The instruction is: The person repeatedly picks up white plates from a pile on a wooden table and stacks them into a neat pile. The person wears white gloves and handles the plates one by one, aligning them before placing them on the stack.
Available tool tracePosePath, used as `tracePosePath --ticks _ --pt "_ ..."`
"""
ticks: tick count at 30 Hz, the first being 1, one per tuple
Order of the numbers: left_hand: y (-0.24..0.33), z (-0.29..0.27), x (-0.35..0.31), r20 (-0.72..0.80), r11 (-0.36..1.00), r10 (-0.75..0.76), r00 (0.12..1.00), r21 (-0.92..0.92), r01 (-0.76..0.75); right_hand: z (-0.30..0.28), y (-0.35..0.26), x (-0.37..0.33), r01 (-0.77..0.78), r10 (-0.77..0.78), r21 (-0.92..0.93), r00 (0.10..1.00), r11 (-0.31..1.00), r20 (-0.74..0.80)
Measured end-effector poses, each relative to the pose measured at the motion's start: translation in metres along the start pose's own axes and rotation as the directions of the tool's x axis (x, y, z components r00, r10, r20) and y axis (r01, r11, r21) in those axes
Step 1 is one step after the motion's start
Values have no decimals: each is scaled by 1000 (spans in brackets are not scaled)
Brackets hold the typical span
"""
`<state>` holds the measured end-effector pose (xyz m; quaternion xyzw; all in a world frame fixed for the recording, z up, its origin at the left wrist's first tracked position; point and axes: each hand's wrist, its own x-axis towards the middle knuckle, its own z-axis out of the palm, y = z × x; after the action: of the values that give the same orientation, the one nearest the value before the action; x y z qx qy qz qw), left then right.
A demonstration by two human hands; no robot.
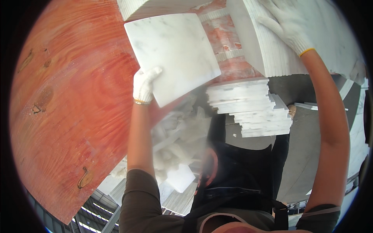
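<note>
My left hand [144, 83], in a white knit glove, grips the near left edge of a square white marble tile [175, 54] with grey veining. The thumb lies on the tile's top face; the other fingers are hidden beneath it. My right hand [285, 25], in a matching glove with a yellow cuff edge, rests with fingers stretched out on a large stack of tiles [252, 42] at the far right. The tiles in that stack stand side by side, their edges showing as thin lines.
Another row of tiles [155, 8] stands at the far edge. A reddish wooden board [85, 85] fills the left. Nearer me is an uneven tile pile [256, 112]. Broken white pieces [175, 143] lie below the board's edge, above the grey floor [301, 155].
</note>
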<state>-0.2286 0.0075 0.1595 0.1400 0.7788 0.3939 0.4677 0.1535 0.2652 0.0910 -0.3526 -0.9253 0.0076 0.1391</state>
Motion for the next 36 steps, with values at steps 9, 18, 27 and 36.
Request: tracePosePath --ticks 9,18,27,36 --pt "-29 12 45 -199 986 144 969 109 -124 7 3 -2 7 -8 -21 999 1000 -35" --pt "-60 11 58 -339 922 239 910 372 -104 3 -2 1 17 -16 7 999 1000 -31" --pt "-26 22 31 -205 219 612 764 972 86 3 -2 0 35 -36 -19 999 999 -22" --pt "-139 142 -58 30 973 137 990 185 -140 -21 2 52 49 -53 137 998 989 25"
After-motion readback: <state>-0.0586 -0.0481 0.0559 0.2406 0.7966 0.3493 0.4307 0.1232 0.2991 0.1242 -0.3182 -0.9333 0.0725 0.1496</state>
